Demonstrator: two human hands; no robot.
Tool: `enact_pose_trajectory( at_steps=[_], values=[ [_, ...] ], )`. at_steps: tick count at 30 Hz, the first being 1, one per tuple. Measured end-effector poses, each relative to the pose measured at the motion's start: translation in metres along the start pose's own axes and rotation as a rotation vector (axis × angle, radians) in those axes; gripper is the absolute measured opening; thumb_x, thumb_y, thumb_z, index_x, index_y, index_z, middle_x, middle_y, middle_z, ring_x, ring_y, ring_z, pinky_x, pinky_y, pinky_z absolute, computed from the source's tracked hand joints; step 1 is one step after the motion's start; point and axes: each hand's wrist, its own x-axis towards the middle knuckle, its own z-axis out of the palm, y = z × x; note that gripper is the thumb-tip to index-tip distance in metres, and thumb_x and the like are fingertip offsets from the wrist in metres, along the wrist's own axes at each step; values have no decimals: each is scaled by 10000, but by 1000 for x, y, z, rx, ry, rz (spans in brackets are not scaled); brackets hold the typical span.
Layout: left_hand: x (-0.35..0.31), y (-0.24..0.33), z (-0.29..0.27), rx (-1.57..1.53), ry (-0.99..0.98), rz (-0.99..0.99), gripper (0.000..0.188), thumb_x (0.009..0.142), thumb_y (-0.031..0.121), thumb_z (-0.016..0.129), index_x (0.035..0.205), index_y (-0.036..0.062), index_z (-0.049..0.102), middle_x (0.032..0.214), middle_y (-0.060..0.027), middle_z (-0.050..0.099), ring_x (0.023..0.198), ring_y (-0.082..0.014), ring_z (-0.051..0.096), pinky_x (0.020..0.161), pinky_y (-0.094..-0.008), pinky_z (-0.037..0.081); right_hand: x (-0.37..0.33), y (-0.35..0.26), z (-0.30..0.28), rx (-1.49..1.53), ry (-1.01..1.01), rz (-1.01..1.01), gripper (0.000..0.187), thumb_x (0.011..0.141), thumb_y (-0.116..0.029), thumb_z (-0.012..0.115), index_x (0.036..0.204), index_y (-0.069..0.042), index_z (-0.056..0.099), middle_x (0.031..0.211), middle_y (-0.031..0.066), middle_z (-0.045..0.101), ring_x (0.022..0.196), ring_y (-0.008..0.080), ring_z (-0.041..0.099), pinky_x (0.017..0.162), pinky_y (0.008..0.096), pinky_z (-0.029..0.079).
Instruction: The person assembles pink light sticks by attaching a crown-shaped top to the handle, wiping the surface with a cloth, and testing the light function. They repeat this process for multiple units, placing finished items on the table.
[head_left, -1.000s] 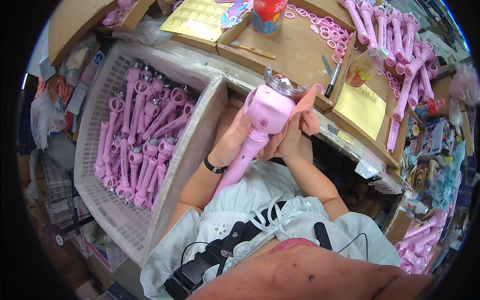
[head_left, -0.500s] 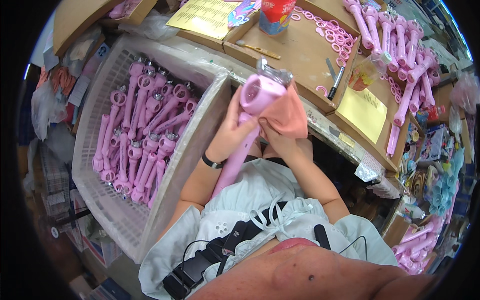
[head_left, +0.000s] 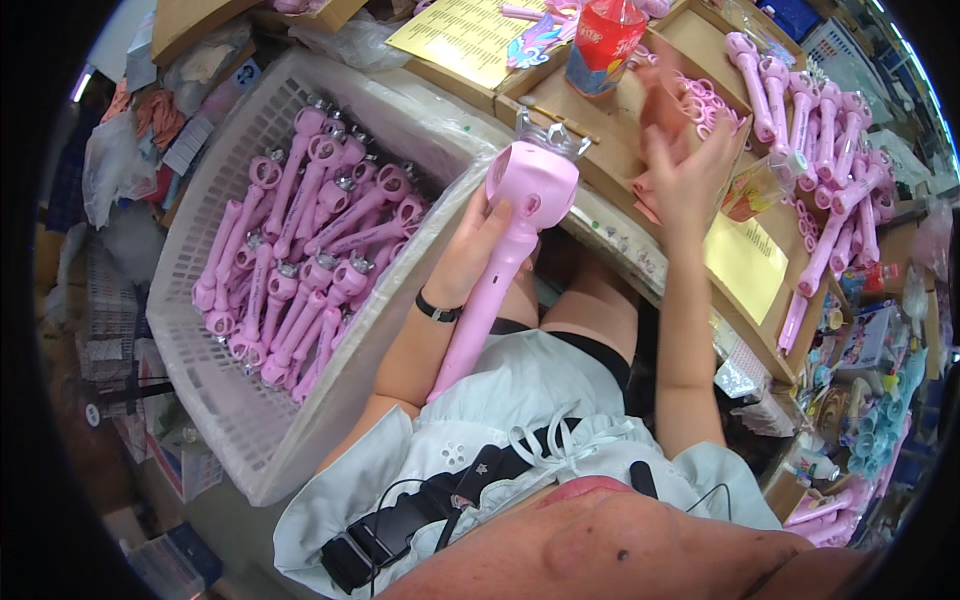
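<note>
A pink toy wand (head_left: 490, 285) with a round, hollow head and a silver crown (head_left: 553, 137) on top stands slanted over my lap. My left hand (head_left: 472, 240) is closed around it just below the head, thumb on the near side. My right hand (head_left: 692, 170) is out over the cardboard tray (head_left: 540, 92), beside a pile of pink rings (head_left: 708, 105). A salmon-orange cloth (head_left: 662, 95) lies against its fingers, blurred by motion. Whether the fingers still grip the cloth is not clear.
On my left stands a white plastic crate (head_left: 200, 180) full of crowned pink wands (head_left: 300, 240). A red and blue cup (head_left: 603, 45), a clear patterned cup (head_left: 755, 187) and yellow sheets (head_left: 745, 265) are on the bench. More wand parts (head_left: 825, 120) are heaped at the right.
My right hand has left the wand and moved up and right with the cloth to the tray. My left hand still holds the wand, whose head has turned.
</note>
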Motion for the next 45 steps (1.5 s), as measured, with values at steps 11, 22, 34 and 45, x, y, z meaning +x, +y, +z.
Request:
enact_pose_trajectory(
  at_steps=[11,22,34,45],
  values=[
    [9,-22,4,65,19,-64,630,935,369,500,1419,107,193,995,-78,550,606,-92,561,487,-221,489,-80,-18,5,803,-608,114,753,735,-226,729,1343,21,360,1398,289,272,1245,336,413,969,386,413],
    [10,-33,1,-5,9,-41,581,935,406,479,1376,85,277,980,-102,581,617,-133,584,500,-248,506,-94,-8,10,998,-587,231,789,718,-167,730,1371,3,322,1437,244,225,1275,307,386,1009,392,384],
    [13,-35,-18,-457,-234,-333,635,919,570,358,1233,26,451,830,-134,612,596,-215,600,518,-291,506,-101,12,8,829,-690,-41,743,759,-101,690,1387,-9,303,1405,242,316,1298,349,350,1019,403,346],
    [35,3,9,53,112,204,691,819,89,673,1345,35,229,1134,-85,481,1022,-143,498,844,-284,443,-213,-36,-14,1301,-1212,581,691,772,-77,645,1360,-34,284,1098,109,527,963,194,562,815,318,467]
  ],
)
